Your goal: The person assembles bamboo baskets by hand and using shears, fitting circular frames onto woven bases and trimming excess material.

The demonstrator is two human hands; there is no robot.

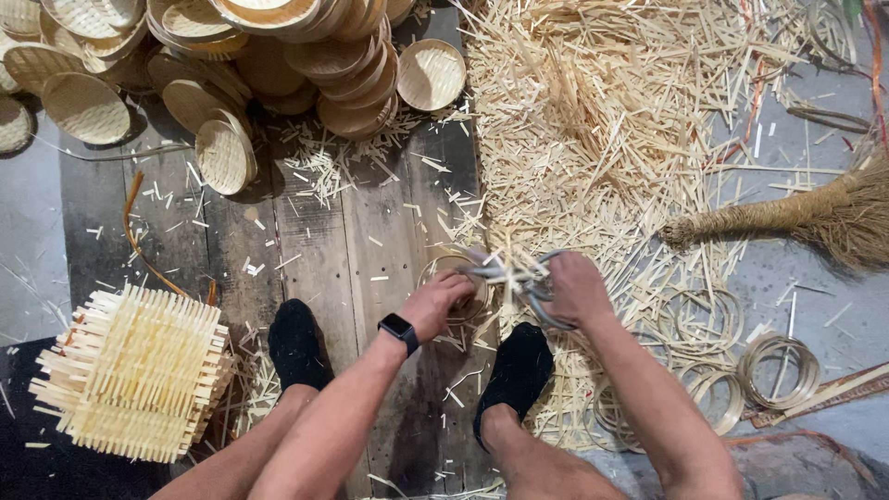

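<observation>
My left hand [437, 301], a dark watch [399, 331] on its wrist, grips a small round woven bamboo tray [451, 268] held over the wooden boards. My right hand [574, 289] is closed on the handles of grey metal shears [519, 275], whose blades meet the tray's rim between my two hands. Loose bamboo ends stick out at the blades. Both my feet in black socks, the left one [298, 344] and the right one [517, 370], rest on the boards below.
A heap of finished round trays [269, 65] lies at the top left. Cut bamboo slivers [602, 120] cover the floor at the top right, beside a straw broom [806, 215]. A stack of square woven mats [139, 370] sits at the left; bamboo rings [778, 370] lie at the right.
</observation>
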